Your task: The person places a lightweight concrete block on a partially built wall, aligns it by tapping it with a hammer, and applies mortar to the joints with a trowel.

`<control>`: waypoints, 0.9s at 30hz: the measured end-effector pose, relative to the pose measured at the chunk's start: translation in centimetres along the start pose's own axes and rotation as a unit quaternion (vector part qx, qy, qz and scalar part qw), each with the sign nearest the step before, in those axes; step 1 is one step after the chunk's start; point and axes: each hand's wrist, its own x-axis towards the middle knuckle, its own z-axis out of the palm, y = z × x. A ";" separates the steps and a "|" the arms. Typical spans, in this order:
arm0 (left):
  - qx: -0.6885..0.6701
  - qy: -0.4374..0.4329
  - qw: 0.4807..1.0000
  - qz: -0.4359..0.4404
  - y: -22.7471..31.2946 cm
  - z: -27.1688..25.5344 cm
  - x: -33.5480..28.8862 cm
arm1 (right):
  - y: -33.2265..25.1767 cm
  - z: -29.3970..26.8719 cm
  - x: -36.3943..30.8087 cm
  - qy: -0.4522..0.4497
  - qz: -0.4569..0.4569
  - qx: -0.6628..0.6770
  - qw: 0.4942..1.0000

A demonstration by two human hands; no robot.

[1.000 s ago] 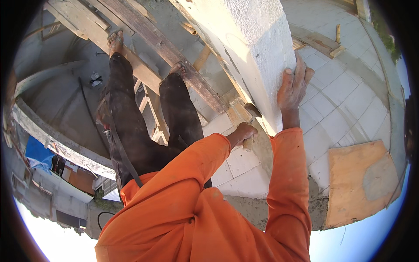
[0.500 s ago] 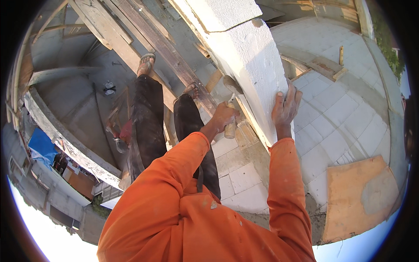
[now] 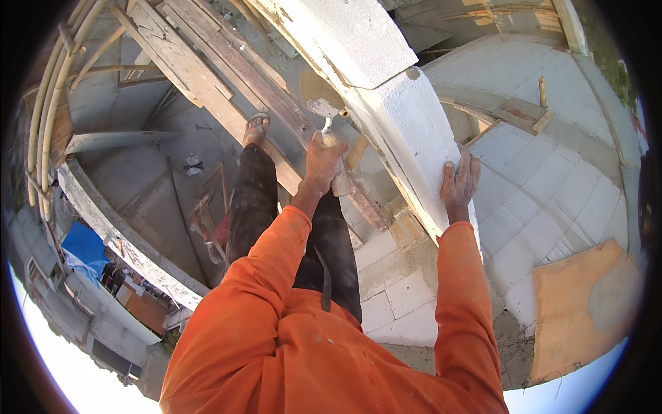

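My left hand [image 3: 323, 164] is closed round the wooden handle of a trowel [image 3: 339, 181]. The trowel's blade, smeared with mortar, points away from me, over the gap between the planks and the wall. A low wall of white lightweight blocks [image 3: 407, 121] runs away from me, with a joint between its two nearest blocks. My right hand [image 3: 460, 183] lies on the nearer block by its right edge, fingers stretched out and holding nothing.
Wooden planks [image 3: 227, 90] form a narrow walkway under my feet, high above a lower floor [image 3: 145, 186]. Bamboo poles [image 3: 52, 117] stand at the far left. Right of the wall lie a paved surface [image 3: 552, 179] and an orange-brown board [image 3: 579, 310].
My left hand has drawn the trowel away from the wall's side, leftward and farther out, so its blade now shows. My right hand stays on the block; the whole view has shifted slightly.
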 end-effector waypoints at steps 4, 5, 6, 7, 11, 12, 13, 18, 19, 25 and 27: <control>0.043 0.028 0.998 0.024 -3.7 1.3 -0.8 | 0.1 0.1 0.1 -0.015 0.007 0.005 1.000; 0.067 0.031 0.997 0.000 -4.5 1.7 -0.7 | 0.2 0.1 0.0 -0.015 0.007 0.014 1.000; 0.091 0.037 0.995 -0.010 -5.2 2.1 -0.4 | 0.2 0.1 0.1 -0.020 0.005 0.007 1.000; 0.126 0.048 0.991 0.005 -5.7 2.6 0.2 | 0.2 0.2 0.1 -0.015 -0.002 0.007 1.000; 0.203 0.074 0.974 0.072 -6.3 4.1 3.4 | 0.2 0.3 0.1 -0.019 0.006 0.023 1.000; 0.223 0.084 0.968 0.083 -6.0 4.6 4.2 | 0.2 0.4 0.1 -0.022 0.005 0.015 1.000; 0.243 0.092 0.961 0.094 -5.8 5.1 4.9 | 0.3 0.4 0.0 -0.022 0.003 0.015 1.000; 0.310 0.021 0.950 0.020 -5.3 7.3 3.7 | 0.3 0.4 0.0 -0.017 -0.001 0.016 1.000; 0.330 0.004 0.944 0.016 -5.5 7.1 2.5 | 0.3 0.4 0.0 -0.017 -0.004 0.017 1.000; 0.302 -0.023 0.953 0.028 -6.9 4.8 -3.5 | 0.0 0.2 0.1 -0.011 -0.012 0.018 1.000; 0.280 0.028 0.958 0.051 -5.7 4.4 -1.7 | -0.1 0.0 0.1 -0.011 -0.010 0.015 1.000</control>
